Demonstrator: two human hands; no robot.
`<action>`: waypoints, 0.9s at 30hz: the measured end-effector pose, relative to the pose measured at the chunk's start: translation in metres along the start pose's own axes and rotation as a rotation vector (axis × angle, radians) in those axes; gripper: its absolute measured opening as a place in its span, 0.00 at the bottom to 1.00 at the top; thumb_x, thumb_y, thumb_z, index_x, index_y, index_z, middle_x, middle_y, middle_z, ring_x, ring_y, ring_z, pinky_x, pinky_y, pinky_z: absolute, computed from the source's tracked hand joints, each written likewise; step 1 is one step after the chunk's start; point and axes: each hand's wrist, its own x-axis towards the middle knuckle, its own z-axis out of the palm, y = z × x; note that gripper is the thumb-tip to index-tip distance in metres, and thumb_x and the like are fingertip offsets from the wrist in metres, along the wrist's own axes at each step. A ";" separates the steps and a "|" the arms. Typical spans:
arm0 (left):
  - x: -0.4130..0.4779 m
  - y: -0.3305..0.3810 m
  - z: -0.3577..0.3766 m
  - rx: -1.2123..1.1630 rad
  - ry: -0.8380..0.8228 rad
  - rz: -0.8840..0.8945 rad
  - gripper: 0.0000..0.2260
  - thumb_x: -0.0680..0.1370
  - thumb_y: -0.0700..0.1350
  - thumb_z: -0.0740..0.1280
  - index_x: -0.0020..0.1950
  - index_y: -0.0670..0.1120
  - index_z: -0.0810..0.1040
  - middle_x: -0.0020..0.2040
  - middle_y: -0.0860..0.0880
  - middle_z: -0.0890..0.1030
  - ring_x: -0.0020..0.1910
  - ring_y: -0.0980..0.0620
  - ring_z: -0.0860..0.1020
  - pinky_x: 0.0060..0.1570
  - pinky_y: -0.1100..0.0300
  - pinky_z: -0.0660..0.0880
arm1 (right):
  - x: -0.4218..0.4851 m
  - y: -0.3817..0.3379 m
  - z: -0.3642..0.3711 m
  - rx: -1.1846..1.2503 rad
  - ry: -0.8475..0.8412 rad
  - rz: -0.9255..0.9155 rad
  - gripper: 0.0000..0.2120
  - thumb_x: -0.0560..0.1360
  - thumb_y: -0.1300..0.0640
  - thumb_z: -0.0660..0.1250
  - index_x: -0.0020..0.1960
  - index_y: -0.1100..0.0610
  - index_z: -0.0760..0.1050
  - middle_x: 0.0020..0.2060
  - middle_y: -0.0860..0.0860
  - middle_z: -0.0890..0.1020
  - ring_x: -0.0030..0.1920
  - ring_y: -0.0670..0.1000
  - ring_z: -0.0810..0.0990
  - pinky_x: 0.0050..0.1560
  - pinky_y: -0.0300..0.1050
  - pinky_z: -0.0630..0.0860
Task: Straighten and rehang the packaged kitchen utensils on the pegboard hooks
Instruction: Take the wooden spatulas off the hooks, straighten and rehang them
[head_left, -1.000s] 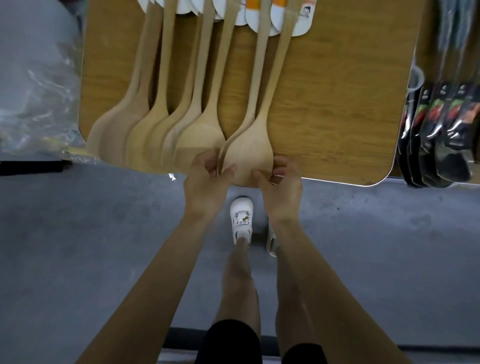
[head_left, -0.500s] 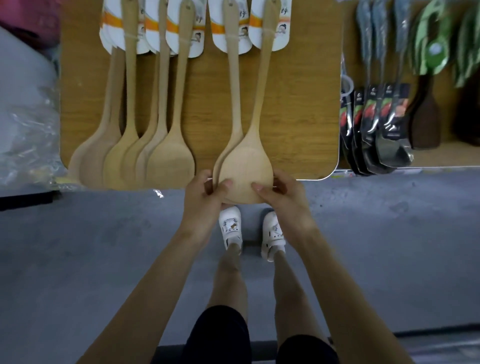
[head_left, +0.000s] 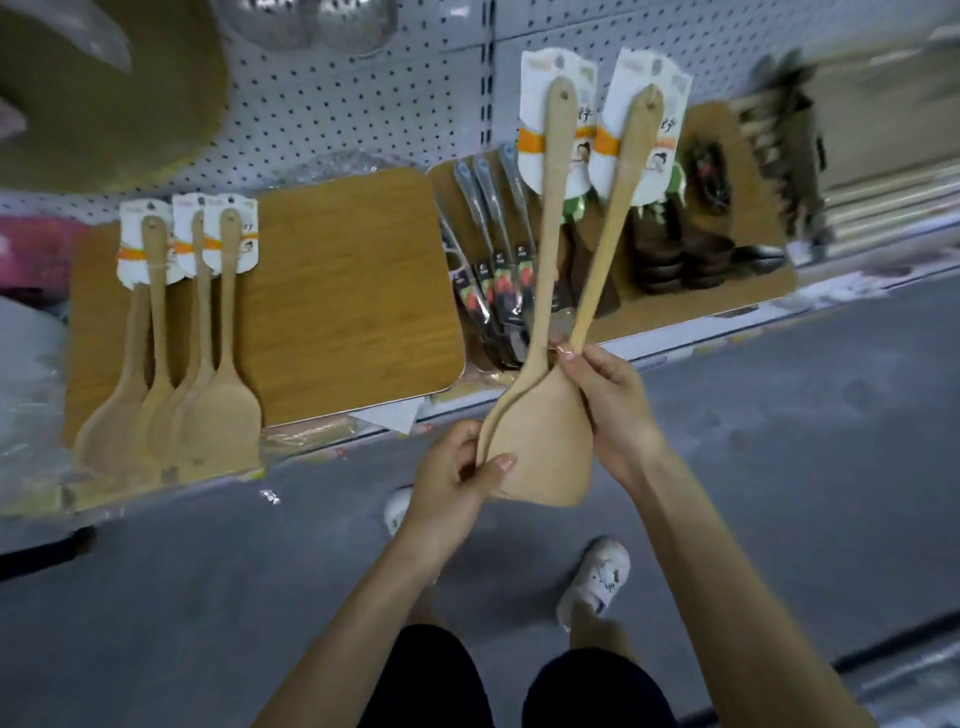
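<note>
Two packaged wooden spatulas (head_left: 543, 447) are held at centre, blades overlapped, handles fanning toward 12 o'clock. The left hand (head_left: 448, 477) has its grip pinched on the blades' lower-left edge. The right hand (head_left: 614, 410) has its grip curled round the necks. Bare pegboard (head_left: 374, 109) lies at 11, open floor (head_left: 810, 447) at 3. Shelf goods (head_left: 769, 156) at 1 are blurred; hanging spatulas (head_left: 208, 410) at 9 overlap.

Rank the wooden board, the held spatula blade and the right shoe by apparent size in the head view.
1. wooden board
2. held spatula blade, enlarged by nearness to the camera
3. right shoe
</note>
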 end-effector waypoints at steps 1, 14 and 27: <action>-0.006 0.007 0.024 0.005 -0.036 -0.003 0.08 0.75 0.33 0.67 0.54 0.36 0.73 0.46 0.43 0.82 0.45 0.51 0.79 0.46 0.48 0.76 | -0.009 -0.010 -0.025 -0.007 0.001 -0.016 0.07 0.77 0.61 0.65 0.50 0.57 0.82 0.40 0.48 0.84 0.39 0.43 0.80 0.40 0.37 0.78; -0.059 0.135 0.350 0.126 -0.386 0.173 0.07 0.78 0.43 0.66 0.54 0.44 0.77 0.49 0.45 0.82 0.38 0.61 0.80 0.42 0.64 0.76 | -0.128 -0.174 -0.331 -0.049 0.200 -0.299 0.07 0.76 0.61 0.67 0.45 0.53 0.84 0.38 0.48 0.83 0.40 0.46 0.79 0.46 0.45 0.75; 0.007 0.307 0.601 0.037 -0.416 0.425 0.08 0.77 0.38 0.67 0.56 0.40 0.76 0.51 0.42 0.82 0.45 0.52 0.82 0.39 0.64 0.80 | -0.101 -0.275 -0.529 -0.116 0.243 -0.478 0.07 0.75 0.64 0.67 0.52 0.62 0.82 0.43 0.50 0.85 0.43 0.44 0.81 0.44 0.34 0.75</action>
